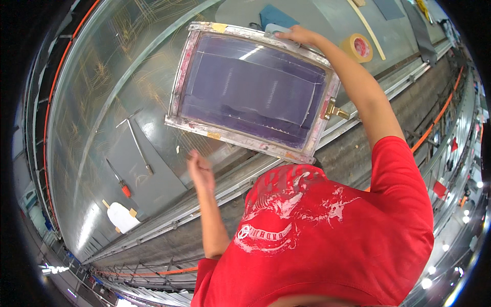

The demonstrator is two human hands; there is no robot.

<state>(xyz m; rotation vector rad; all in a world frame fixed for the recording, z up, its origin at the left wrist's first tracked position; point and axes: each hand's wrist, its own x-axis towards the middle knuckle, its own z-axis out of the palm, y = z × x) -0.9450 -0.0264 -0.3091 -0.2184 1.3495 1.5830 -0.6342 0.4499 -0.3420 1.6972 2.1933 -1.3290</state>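
Note:
A screen printing frame (176, 87) with dark purple mesh and paint-stained pale bars lies before me over the table. My right hand (296, 36) reaches across to its far bar, with the fingers bent onto the bar. Beside those fingertips sits a pale grey rounded piece (276, 28); whether the hand touches it is unclear. My left hand (201, 171), smeared by motion, hovers off the frame's near left corner with nothing visible in it. A brass-coloured clamp (336, 111) is fixed to the right bar.
On the grey table (110, 153), to the left, lie a T-shaped metal rod (137, 140), a red-handled screwdriver (125, 189) and a white rounded card (123, 217) with tape pieces. A tape roll (357, 48) and a blue cloth (276, 17) lie beyond. A metal rail (204, 204) edges the table.

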